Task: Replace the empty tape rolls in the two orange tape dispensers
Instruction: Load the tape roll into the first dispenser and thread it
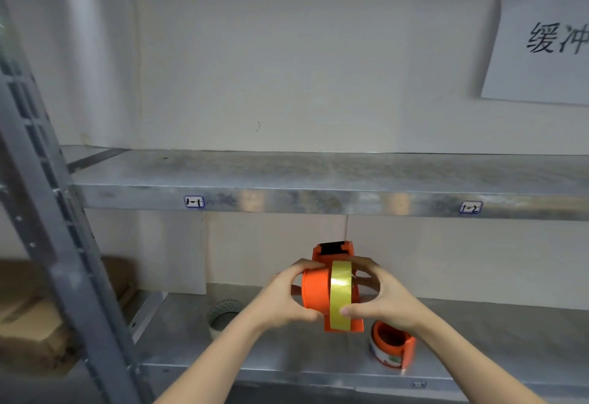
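I hold an orange tape dispenser [315, 292] upright in front of the lower shelf, its black cutter end pointing up. A yellowish tape roll [340, 292] sits partly in its right side. My left hand [283, 298] grips the dispenser's left side. My right hand [379, 298] presses on the roll, thumb on the tape's lower edge. A second orange tape dispenser [393, 344] lies on the lower shelf [287, 352] just below my right wrist. A roll of clear tape [221, 316] stands on the shelf to the left of my left forearm.
A metal upper shelf [318, 174] with labels 1-1 and 1-2 spans the view above my hands. A grey rack upright [47, 212] slants down the left side, with cardboard boxes [32, 317] behind it. A paper sign [548, 40] hangs on the wall at upper right.
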A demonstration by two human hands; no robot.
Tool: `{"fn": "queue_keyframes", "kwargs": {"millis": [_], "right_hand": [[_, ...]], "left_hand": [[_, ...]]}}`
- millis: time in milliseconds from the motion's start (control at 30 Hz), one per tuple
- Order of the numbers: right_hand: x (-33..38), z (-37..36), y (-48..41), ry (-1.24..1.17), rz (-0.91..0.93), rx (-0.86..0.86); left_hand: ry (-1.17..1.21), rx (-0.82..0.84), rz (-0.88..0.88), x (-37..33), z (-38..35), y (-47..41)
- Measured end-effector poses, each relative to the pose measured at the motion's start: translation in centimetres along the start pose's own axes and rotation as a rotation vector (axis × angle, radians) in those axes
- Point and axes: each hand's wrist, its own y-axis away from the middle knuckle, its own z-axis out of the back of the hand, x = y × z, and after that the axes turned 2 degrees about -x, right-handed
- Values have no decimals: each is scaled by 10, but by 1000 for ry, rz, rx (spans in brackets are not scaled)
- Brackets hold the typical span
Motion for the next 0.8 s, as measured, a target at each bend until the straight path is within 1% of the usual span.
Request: {"fn": "queue_keyframes", "kwargs": {"millis": [233,333,467,600,667,733,800], "right_hand": [[4,-2,0,-14,13,-3],[6,-2,-1,-25,30,-6],[6,-2,-4,-34,38,-42],[6,-4,-5,-51,39,-74],[4,-4,-6,-85,34,-93],[3,-4,-7,-110,23,-108],[4,-4,-8,-129,20,-110]], "left_hand": [[1,-69,-16,-8,-9,2],[50,-63,-17,-16,-14,2],[226,-56,-10,-21,-16,-1],[441,14,-28,-22,-21,-2],[595,-12,5,-25,-23,-2],[769,-52,75,-27,-24,-2],[873,-96,93,-29,-26,-3]]}}
